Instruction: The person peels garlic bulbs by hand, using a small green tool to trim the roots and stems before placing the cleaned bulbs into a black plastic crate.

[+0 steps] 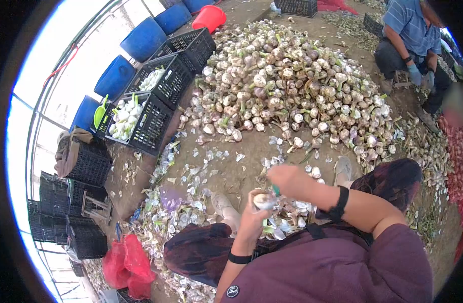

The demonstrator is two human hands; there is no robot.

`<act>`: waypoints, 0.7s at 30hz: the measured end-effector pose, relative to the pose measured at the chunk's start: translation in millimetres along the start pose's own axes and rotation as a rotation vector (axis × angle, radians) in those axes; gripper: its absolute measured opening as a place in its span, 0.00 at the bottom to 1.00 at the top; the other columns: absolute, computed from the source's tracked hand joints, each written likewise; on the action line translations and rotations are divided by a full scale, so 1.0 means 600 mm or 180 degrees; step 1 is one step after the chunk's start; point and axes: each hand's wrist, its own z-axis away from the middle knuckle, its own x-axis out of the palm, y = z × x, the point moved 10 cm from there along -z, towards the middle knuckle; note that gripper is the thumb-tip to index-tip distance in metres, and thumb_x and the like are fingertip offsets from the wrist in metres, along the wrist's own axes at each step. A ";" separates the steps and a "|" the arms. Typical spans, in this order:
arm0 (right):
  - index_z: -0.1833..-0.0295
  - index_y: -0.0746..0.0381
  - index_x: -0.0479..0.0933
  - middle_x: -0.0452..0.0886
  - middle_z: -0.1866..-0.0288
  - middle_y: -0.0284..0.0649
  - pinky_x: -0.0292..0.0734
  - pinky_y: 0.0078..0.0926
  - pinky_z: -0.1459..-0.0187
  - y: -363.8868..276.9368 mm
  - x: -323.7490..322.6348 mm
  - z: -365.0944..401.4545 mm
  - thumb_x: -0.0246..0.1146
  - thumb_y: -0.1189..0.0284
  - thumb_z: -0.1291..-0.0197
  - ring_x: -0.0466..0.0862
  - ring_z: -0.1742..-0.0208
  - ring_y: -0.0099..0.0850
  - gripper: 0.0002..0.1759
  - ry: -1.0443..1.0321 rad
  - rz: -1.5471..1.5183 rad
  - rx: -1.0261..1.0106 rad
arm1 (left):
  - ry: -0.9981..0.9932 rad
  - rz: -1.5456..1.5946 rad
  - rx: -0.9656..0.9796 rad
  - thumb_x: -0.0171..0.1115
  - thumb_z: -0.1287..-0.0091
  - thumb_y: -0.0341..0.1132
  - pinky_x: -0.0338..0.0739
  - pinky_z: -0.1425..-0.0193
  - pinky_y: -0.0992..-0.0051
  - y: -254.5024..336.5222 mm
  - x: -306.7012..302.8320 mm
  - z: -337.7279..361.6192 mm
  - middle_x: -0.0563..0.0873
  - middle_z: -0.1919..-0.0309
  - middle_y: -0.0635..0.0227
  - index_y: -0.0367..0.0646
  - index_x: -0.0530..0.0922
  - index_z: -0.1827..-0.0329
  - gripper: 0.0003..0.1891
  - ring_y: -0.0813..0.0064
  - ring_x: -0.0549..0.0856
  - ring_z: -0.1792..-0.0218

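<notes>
Green tool mostly hidden in fist (287, 181)

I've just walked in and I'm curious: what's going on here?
The left hand holds a garlic bulb; the right hand, closed on a small green thing, is close beside it. Ahead lies a big garlic pile, with peelings scattered about. Whiter bulbs fill black crates to the left, and another person sits at the right.
</notes>
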 end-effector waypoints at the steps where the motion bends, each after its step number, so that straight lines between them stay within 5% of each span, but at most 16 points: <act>1: 0.64 0.64 0.71 0.76 0.66 0.44 0.76 0.35 0.65 0.059 0.017 -0.005 0.55 0.78 0.56 0.79 0.65 0.41 0.10 0.0035 0.0001 0.0420 | -0.0165 -0.0233 -0.0014 0.53 0.55 0.16 0.72 0.50 0.77 -0.003 0.011 0.004 0.73 0.56 0.66 0.42 0.62 0.45 0.29 0.75 0.76 0.55; 2: 0.63 0.63 0.72 0.77 0.65 0.44 0.75 0.37 0.64 0.105 0.029 -0.002 0.55 0.79 0.56 0.79 0.65 0.43 0.11 0.0072 0.0002 0.0834 | -0.0327 -0.0467 -0.0022 0.52 0.56 0.16 0.72 0.50 0.78 -0.008 0.020 0.008 0.73 0.56 0.65 0.42 0.62 0.45 0.30 0.75 0.76 0.55; 5: 0.63 0.62 0.74 0.78 0.63 0.44 0.73 0.42 0.62 0.115 0.143 0.035 0.55 0.81 0.59 0.78 0.63 0.45 0.13 -0.1841 -0.0069 0.0939 | 0.0058 -0.0179 0.0057 0.52 0.56 0.17 0.71 0.48 0.75 -0.010 -0.001 -0.001 0.73 0.53 0.62 0.41 0.60 0.42 0.33 0.72 0.76 0.53; 8: 0.62 0.63 0.76 0.79 0.61 0.44 0.73 0.42 0.60 0.043 0.059 0.027 0.56 0.82 0.58 0.78 0.59 0.45 0.14 -0.0184 -0.0777 0.0121 | 0.0429 -0.0188 -0.0009 0.53 0.54 0.16 0.72 0.46 0.74 -0.015 -0.035 -0.012 0.73 0.53 0.61 0.38 0.59 0.41 0.32 0.71 0.77 0.53; 12: 0.58 0.63 0.76 0.79 0.59 0.42 0.74 0.36 0.58 -0.013 0.000 0.026 0.62 0.77 0.58 0.78 0.57 0.42 0.16 0.0475 -0.1123 0.0312 | 0.0566 -0.0079 -0.0001 0.53 0.51 0.17 0.74 0.49 0.74 -0.020 -0.046 -0.016 0.75 0.55 0.63 0.36 0.61 0.42 0.29 0.72 0.78 0.55; 21: 0.65 0.62 0.73 0.77 0.67 0.38 0.76 0.29 0.61 -0.035 0.029 0.020 0.57 0.74 0.54 0.78 0.61 0.35 0.08 -0.0086 -0.0185 -0.0134 | 0.0700 -0.1109 0.0177 0.62 0.49 0.25 0.74 0.54 0.77 -0.002 -0.042 -0.011 0.77 0.54 0.59 0.30 0.60 0.38 0.34 0.75 0.78 0.57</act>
